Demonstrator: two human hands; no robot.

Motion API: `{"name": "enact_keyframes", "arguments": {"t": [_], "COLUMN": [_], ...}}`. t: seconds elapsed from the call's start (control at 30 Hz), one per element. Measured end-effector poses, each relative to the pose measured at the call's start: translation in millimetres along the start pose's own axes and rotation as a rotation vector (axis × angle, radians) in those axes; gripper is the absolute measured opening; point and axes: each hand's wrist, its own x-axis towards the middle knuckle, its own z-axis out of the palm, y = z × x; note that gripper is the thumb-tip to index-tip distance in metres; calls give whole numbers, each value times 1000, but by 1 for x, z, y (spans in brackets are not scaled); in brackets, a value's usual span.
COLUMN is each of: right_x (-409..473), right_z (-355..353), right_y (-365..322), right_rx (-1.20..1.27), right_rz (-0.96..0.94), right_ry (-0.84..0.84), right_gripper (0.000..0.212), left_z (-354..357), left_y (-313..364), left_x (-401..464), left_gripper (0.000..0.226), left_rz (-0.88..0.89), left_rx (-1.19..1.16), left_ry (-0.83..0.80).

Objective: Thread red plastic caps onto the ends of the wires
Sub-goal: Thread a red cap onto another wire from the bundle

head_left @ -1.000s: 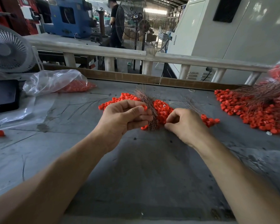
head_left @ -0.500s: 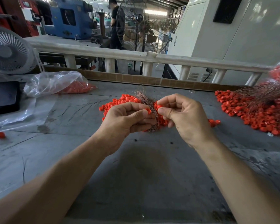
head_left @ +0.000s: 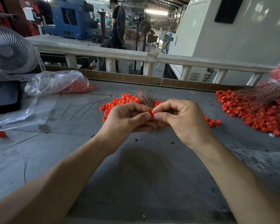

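Note:
My left hand (head_left: pixel 128 120) grips a bundle of thin copper-coloured wires (head_left: pixel 144 98) that fans out above my fingers. My right hand (head_left: pixel 179 117) pinches a single red plastic cap (head_left: pixel 151 112) between thumb and forefinger, pressed against my left thumb tip. Both hands meet above a pile of loose red caps (head_left: pixel 120 102) on the grey table (head_left: pixel 144 175). The lower ends of the wires stick out below my left fingers.
A heap of red caps with wires through them (head_left: pixel 257 110) lies at the right. A clear plastic bag of caps (head_left: pixel 58 83) sits at the back left, beside a white fan (head_left: pixel 8 50) and a black tray (head_left: pixel 5 96). One stray cap (head_left: pixel 1 133) lies far left.
My right hand rose from the cap pile with one cap and moved left until it met my left hand at the wire bundle.

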Motion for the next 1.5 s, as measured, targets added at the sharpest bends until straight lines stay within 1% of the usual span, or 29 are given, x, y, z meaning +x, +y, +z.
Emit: {"name": "enact_keyframes", "arguments": {"t": [0.1, 0.2, 0.4, 0.47, 0.6, 0.77, 0.9, 1.03, 1.17, 1.33, 1.5], "right_x": [0, -2, -3, -3, -2, -1, -1, 0, 1, -1, -4], "right_z": [0, 0, 2, 2, 0, 0, -1, -2, -3, -2, 4], "right_y": [1, 1, 1, 1, 1, 2, 3, 5, 6, 5, 1], "right_rx": [-47, -125, -136, -132, -90, -35, -60, -85, -91, -167, -389], "right_rz": [-34, -95, -130, -127, -151, -172, -202, -233, -216, -242, -361], "right_ry": [20, 33, 38, 35, 23, 9, 7, 0, -20, -6, 4], "right_gripper": [20, 18, 14, 14, 21, 22, 20, 18, 18, 14, 17], "left_z": [2, 3, 2, 2, 3, 1, 0, -1, -2, 0, 1], "left_y": [1, 0, -1, -2, -3, -5, -4, -4, -4, -4, -3], "left_x": [1, 1, 1, 1, 3, 3, 2, 3, 1, 1, 1], "left_gripper": [28, 20, 13, 13, 14, 14, 21, 18, 19, 16, 16], "left_rz": [13, 30, 54, 74, 100, 101, 112, 107, 87, 84, 37], "left_rx": [13, 44, 85, 110, 121, 114, 121, 118, 111, 119, 53], "left_ry": [14, 27, 42, 51, 56, 32, 18, 6, -12, 16, 32]}}
